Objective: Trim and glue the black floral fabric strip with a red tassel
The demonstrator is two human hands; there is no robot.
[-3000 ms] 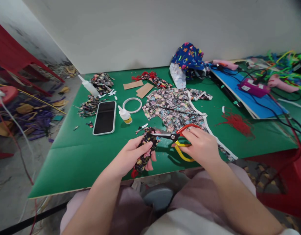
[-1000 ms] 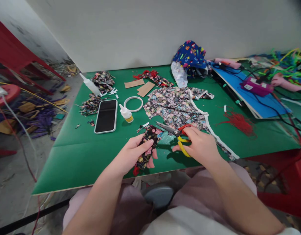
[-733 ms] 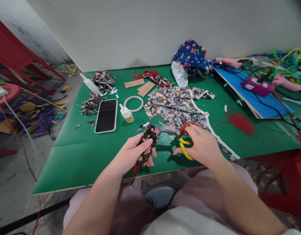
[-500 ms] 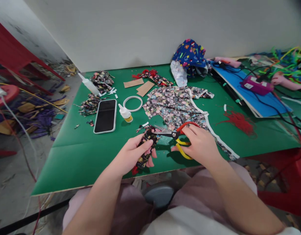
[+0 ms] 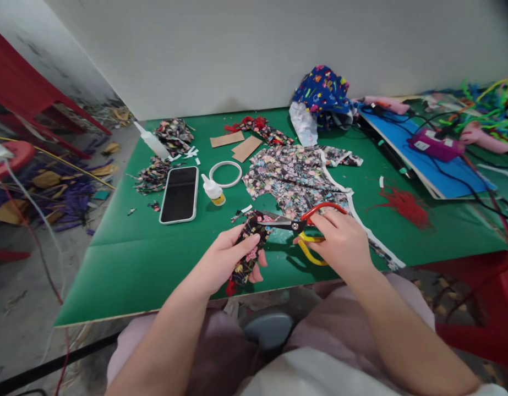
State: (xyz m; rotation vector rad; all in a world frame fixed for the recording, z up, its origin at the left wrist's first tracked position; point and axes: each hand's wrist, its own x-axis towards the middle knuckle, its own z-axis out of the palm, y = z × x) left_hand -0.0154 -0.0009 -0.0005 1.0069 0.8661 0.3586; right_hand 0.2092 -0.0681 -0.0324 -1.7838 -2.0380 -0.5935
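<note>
My left hand [image 5: 233,256] grips a folded piece of black floral fabric [image 5: 252,250], thumb on top and fingers beneath, with a bit of red at its lower end. In my right hand [image 5: 340,239] are scissors [image 5: 295,225] with one red and one yellow handle loop. Their blades point left and lie at the upper part of the fabric, slightly parted. Behind the hands a larger floral cloth [image 5: 295,176] with white edging lies spread on the green table [image 5: 146,275]. Small scraps sit just beyond the held fabric.
To the left are a phone [image 5: 179,195], a small glue bottle [image 5: 213,190], a white ring [image 5: 225,174] and a white nozzle bottle [image 5: 152,142]. Brown cards [image 5: 246,148] lie behind. Red threads [image 5: 404,206], a blue folder [image 5: 427,159] and a purple device [image 5: 435,145] with cables occupy the right.
The scissors' handles have shifted slightly, with the blades still at the fabric's upper part. My left hand keeps its hold. The whole view has moved a little.
</note>
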